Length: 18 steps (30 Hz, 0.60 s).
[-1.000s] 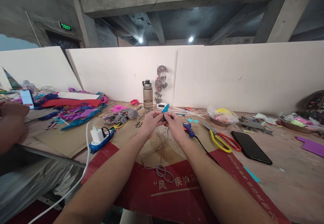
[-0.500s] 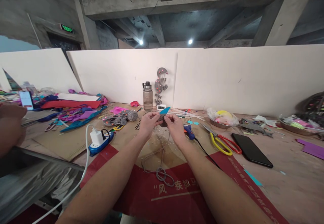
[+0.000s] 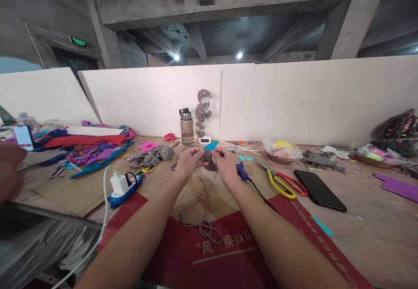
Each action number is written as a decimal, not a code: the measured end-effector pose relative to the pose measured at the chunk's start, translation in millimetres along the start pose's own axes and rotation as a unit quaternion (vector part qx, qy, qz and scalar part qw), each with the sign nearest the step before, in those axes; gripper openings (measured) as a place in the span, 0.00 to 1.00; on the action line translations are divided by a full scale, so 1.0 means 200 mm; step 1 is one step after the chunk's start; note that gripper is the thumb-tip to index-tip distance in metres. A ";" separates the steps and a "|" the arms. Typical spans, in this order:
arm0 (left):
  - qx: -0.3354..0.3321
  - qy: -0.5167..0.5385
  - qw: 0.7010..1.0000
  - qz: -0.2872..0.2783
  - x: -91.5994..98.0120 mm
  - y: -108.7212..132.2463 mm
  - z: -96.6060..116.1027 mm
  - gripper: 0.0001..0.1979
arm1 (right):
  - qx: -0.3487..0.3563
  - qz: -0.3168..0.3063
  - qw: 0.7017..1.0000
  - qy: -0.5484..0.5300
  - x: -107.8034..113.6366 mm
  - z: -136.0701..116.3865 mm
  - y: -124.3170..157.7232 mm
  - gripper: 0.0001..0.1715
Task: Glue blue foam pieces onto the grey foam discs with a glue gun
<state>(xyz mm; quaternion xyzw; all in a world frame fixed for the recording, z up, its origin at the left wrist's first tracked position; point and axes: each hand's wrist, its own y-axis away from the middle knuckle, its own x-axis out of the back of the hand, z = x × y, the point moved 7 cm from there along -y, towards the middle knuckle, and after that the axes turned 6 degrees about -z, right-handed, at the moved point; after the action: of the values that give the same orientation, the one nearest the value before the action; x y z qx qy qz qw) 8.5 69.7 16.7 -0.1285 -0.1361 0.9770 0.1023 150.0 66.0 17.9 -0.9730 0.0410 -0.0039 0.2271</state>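
Between my two hands is a small grey felt-like piece [image 3: 209, 161] with a blue piece [image 3: 211, 145] standing up at its top edge. The fingers of my left hand [image 3: 190, 162] pinch its left side. My right hand [image 3: 224, 163] pinches the right side, thumb and forefinger near the blue piece. Grey cord [image 3: 206, 227] hangs below and lies in loose loops on the red printed sheet [image 3: 196, 265]. Just right of my right hand lies a blue glue gun [image 3: 241, 171]. Scissors with yellow and red handles [image 3: 281, 183] rest farther right.
A black phone [image 3: 320, 190] lies at right. A bottle [image 3: 187, 127] and grey hanging ornament [image 3: 203, 111] stand before the white board [image 3: 146, 97]. A power strip [image 3: 126, 192] with a white cable sits left, near felt scraps [image 3: 98, 151]. Another person's hand [image 3: 11, 171] shows at far left.
The grey piece has turned so more of its flat face shows, and less of the blue piece sticks out. Both hands still pinch it. The view has shifted slightly right.
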 end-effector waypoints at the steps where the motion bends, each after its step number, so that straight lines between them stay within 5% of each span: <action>1: 0.005 0.004 1.000 -0.009 -0.01 0.00 0.00 0.20 | -0.004 0.001 1.000 -0.005 0.00 0.01 0.00 0.12; 7: 0.003 0.037 0.999 -0.028 -0.01 0.00 0.01 0.19 | 0.004 0.000 1.000 -0.010 -0.01 -0.01 0.01 0.12; 13: 0.018 0.036 0.999 0.021 0.03 0.00 0.00 0.18 | 0.032 -0.001 0.999 0.038 -0.02 -0.05 0.02 0.11; 18: -0.018 0.034 0.997 0.062 0.10 -0.03 0.03 0.17 | -0.015 -0.018 1.000 0.021 -0.05 0.03 0.02 0.12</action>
<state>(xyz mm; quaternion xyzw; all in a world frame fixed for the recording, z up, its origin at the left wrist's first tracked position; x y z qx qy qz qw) -12.2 78.2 19.5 -0.1716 -0.1415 0.9740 0.0439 140.2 65.4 10.8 -0.9765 0.0283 -0.0274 0.2119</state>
